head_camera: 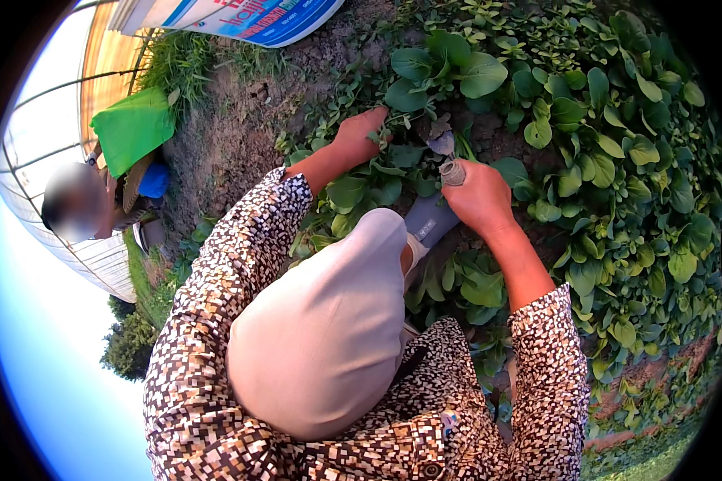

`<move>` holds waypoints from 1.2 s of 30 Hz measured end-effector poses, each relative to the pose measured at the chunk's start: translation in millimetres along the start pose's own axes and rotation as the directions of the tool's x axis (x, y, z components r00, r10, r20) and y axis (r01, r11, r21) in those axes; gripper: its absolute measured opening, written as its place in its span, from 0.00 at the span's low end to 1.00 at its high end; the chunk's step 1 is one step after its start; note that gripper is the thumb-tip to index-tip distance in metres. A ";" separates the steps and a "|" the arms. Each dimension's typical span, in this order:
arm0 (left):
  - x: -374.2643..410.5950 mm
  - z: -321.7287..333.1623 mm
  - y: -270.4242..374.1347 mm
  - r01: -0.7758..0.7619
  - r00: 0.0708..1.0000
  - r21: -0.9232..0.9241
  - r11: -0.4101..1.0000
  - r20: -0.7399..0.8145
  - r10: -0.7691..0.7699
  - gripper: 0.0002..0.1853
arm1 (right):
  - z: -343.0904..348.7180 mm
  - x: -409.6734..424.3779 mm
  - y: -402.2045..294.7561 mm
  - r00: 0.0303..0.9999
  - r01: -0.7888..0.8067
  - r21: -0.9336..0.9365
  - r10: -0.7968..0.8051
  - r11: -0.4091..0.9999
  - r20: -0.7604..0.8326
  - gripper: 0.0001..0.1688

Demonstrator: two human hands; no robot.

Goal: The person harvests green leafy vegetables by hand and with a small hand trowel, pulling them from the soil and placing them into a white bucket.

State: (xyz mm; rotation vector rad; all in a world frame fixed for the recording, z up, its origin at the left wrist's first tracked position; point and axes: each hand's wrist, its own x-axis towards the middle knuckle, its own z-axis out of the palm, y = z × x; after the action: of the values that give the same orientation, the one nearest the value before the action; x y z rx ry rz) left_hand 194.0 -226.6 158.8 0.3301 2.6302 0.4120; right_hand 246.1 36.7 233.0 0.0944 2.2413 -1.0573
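Note:
My right hand (480, 195) is closed around the wrapped handle (453, 172) of a small hand trowel. Its worn metal blade (442, 144) points away from me, close to the soil at the base of a leafy green plant (451, 66). To the left, my left hand (361, 137) is down among low weeds (331, 117), fingers curled around some stems; the fingertips are partly hidden by leaves. Between my hands are broad green leaves (406, 156). Below the trowel a grey boot (431, 219) stands among the plants.
A white plastic bucket (246, 21) with printed writing stands at the top left. Dense leafy greens (614, 156) cover the right side. Bare soil (240, 129) lies left of my hands. Farther left, another person (105, 204) is near a green sheet (135, 129) beside a greenhouse (54, 114).

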 end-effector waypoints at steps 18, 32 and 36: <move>-3.5 12.6 -4.3 -0.057 0.998 -0.232 0.971 -0.024 0.053 0.22 | 34.3 43.2 1.9 0.838 0.408 -0.645 -0.545 0.646 -0.016 0.08; 55.9 -26.5 38.0 0.251 0.965 0.065 0.966 -0.097 -0.244 0.32 | -27.3 19.8 -10.2 0.933 0.125 -0.452 -0.259 0.883 -0.248 0.09; 68.1 -25.7 37.6 0.247 0.962 -0.001 0.969 -0.121 -0.245 0.26 | -21.3 27.5 -11.1 0.924 0.222 -0.485 -0.341 0.846 -0.172 0.08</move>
State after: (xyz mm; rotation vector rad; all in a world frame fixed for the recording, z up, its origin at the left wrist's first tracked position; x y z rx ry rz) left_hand 128.9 -177.4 166.3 -0.0203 2.7471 0.3388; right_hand 209.7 38.9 234.3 -0.3360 2.7447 -0.6513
